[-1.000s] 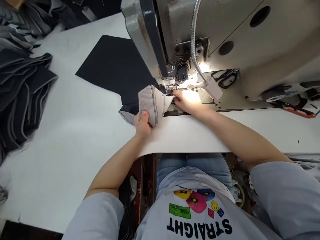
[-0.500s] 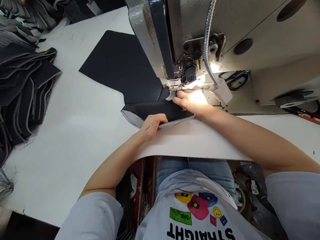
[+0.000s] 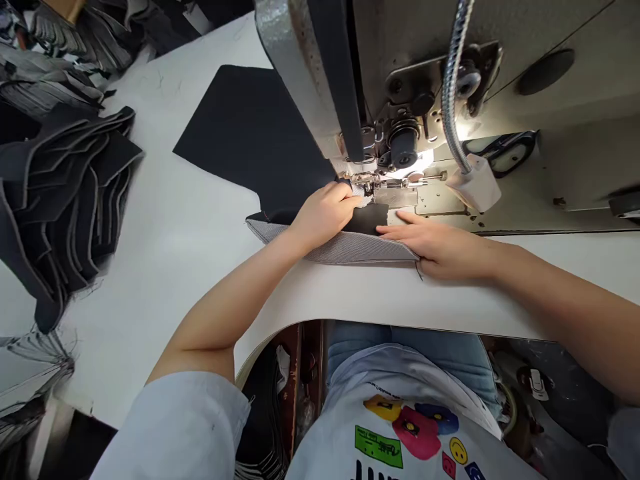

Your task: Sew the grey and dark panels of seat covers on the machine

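Dark fabric (image 3: pixel 250 127) lies on the table and runs under the needle area of a sewing machine (image 3: pixel 373 177). Its near edge is folded up, showing a grey, finely patterned underside (image 3: pixel 355 248). My left hand (image 3: pixel 325 213) is closed on the fabric just in front of the presser foot, fingertips by a small pale piece (image 3: pixel 361 195). At the fabric's right end rests my right hand (image 3: pixel 440 247), fingers stretched out and slightly spread, touching the dark cloth and the folded edge. Its thumb is hidden.
Stacked dark cut pieces (image 3: pixel 75 193) lie at the left. A lamp (image 3: pixel 475 183) on a flexible metal neck hangs right of the needle. Black-handled scissors (image 3: pixel 515 153) lie on the machine bed. The white table (image 3: pixel 165 267) has a curved front edge.
My left hand has moved up and right to the presser foot. My right hand has drawn back rightward from there to the fabric's right end. More of the grey underside shows.
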A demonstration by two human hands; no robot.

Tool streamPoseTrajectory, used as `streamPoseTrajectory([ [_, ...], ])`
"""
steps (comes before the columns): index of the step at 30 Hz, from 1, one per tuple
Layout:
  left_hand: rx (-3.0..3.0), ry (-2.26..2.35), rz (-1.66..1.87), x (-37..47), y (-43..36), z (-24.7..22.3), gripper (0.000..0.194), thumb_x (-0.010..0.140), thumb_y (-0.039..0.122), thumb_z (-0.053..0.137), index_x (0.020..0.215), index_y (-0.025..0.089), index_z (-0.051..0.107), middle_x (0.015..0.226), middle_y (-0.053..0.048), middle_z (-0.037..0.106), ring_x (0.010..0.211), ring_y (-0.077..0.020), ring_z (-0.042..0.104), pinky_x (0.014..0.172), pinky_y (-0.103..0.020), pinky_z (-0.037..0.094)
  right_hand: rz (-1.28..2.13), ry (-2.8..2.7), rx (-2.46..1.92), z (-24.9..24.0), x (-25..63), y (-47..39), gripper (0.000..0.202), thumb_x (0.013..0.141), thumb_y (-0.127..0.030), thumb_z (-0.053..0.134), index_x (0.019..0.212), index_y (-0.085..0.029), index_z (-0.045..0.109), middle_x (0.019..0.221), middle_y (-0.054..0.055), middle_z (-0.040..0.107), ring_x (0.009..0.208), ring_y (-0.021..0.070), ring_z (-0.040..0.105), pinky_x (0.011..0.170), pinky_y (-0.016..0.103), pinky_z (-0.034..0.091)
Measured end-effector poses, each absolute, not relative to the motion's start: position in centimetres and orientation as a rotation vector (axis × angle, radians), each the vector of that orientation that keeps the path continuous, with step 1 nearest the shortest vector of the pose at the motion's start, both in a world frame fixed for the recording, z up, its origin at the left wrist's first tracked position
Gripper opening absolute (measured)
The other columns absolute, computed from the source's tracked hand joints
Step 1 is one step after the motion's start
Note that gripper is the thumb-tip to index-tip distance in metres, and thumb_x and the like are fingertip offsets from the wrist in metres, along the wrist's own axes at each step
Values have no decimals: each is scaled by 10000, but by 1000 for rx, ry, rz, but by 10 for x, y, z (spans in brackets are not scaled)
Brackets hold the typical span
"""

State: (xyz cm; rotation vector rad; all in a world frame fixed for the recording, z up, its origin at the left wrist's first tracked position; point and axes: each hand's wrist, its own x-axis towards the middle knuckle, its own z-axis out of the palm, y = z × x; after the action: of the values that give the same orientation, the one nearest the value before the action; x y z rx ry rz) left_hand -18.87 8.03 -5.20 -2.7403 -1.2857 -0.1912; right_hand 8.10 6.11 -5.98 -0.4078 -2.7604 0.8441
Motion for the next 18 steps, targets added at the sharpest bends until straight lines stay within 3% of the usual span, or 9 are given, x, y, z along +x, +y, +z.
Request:
streamPoseTrajectory([
  [6,-2871,-1235,-213,-181,86,-52,337,933,58,384,1004,164,696,931,-69,614,911,-204,572,837,-320,471,704,-2725,-462,-57,62,49,380,967,-224,469,1269,-150,688,1316,118,696,1340,293,572,1188,569,379],
  [10,-2830,-1292,-117,-171,87,-54,335,896,47,376,905,148,694,895,-90,610,873,-232,586,822,-360,475,569,-2694,-433,-72,56,46,420,964,-156,459,1342,-128,641,1389,136,646,1384,288,530,1210,550,350],
  [13,-2793,-1350,-168,-167,84,-56,329,914,69,373,869,159,686,860,-84,602,850,-232,577,821,-369,478,656,-2673,-438,-69,61,51,522,898,-82,461,1402,-132,589,1418,136,623,1417,288,494,1220,581,317],
  [18,-2803,-1486,-205,-167,82,-49,294,949,119,415,882,167,697,924,-91,621,928,-250,585,845,-387,469,878,-2723,-400,-57,51,50,486,869,-63,439,1294,-159,655,1336,100,687,1404,276,510,1228,599,294],
])
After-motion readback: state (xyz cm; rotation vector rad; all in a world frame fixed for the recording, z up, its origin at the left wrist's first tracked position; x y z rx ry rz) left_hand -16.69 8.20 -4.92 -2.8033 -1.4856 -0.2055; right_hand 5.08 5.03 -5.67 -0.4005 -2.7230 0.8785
